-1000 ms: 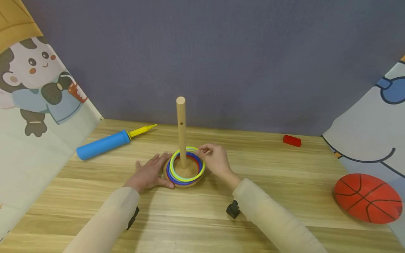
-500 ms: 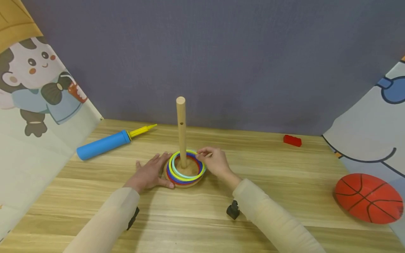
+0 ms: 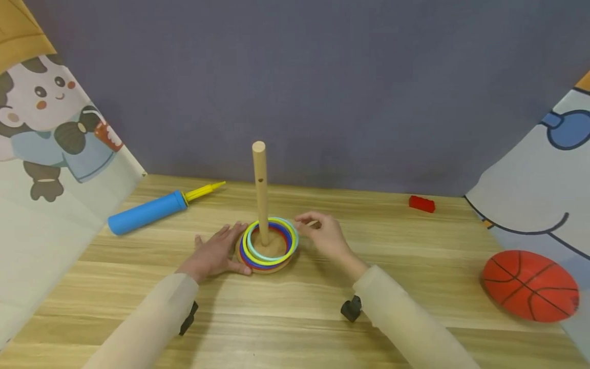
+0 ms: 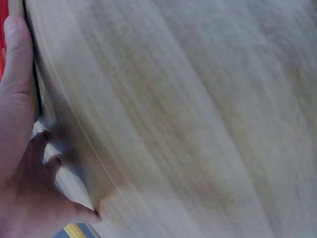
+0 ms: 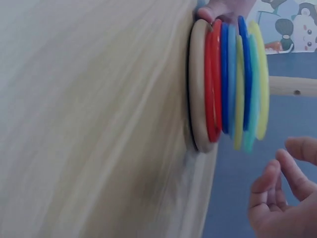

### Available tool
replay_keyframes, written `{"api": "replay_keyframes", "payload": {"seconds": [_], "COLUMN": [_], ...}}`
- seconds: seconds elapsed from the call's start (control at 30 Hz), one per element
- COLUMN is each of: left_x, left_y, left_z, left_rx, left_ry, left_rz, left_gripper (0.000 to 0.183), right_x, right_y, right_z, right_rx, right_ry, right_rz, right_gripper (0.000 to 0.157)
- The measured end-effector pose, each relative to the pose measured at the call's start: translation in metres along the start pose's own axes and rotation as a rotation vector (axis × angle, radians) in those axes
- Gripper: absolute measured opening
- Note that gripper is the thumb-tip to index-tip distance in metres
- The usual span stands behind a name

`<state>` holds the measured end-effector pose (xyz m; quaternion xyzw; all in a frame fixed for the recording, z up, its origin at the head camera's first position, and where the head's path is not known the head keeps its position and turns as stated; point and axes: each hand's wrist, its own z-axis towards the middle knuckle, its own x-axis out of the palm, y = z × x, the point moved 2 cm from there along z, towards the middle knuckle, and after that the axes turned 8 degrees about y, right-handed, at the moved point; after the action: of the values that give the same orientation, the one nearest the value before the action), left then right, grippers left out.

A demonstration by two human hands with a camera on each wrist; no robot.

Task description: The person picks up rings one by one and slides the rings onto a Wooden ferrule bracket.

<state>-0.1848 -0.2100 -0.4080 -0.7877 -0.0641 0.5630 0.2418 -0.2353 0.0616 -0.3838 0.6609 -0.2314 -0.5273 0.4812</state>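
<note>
A wooden peg (image 3: 260,189) rises from a round wooden base (image 5: 199,84) on the table. Stacked around the peg are several plastic rings: red ones (image 5: 214,79) nearest the base, then blue, yellow and teal, with a yellow ring (image 5: 263,79) outermost. They lie slightly off-centre from one another. My left hand (image 3: 214,251) rests against the base's left side, thumb at the front and fingers spread behind. Just right of the stack, my right hand (image 3: 328,237) is apart from the rings, with thumb and fingers loosely bent and nothing between them.
A blue pump (image 3: 147,212) with a yellow nozzle lies at the back left. At the back right sits a small red brick (image 3: 421,204). A red basketball-patterned disc (image 3: 530,286) lies at the right edge. A grey wall panel (image 3: 322,92) stands behind the table.
The right hand has let go of the ring it was pinching and drawn away to the right. The top rings have shifted on the stack. The left hand holds its place at the base.
</note>
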Motion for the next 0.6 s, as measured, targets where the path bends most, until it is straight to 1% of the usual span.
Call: {"api": "replay_keyframes", "payload": {"seconds": [0.17,0.3,0.47,0.6], "left_x": [-0.001,-0.001,-0.001,-0.003], "left_y": [0.003,0.004,0.001,-0.004], "left_z": [0.000,0.001,0.000,0.000], "left_rx": [0.003,0.015,0.024,0.014], "left_ry": [-0.003,-0.004,0.011,0.048], "left_rz": [0.004,0.016,0.026,0.022], "left_gripper": [0.119,0.119,0.118,0.120], "right_x": [-0.015,-0.029,-0.048,-0.064], "right_y": [0.000,-0.002,-0.004,-0.006], "right_z": [-0.012,-0.020,-0.030,-0.037], "right_rx": [-0.028,-0.032,0.001,0.029], "right_ry": [0.065,0.074,0.079,0.093], "right_rz": [-0.050,-0.105,-0.140,-0.151], "right_gripper": [0.025,0.026,0.028,0.029]}}
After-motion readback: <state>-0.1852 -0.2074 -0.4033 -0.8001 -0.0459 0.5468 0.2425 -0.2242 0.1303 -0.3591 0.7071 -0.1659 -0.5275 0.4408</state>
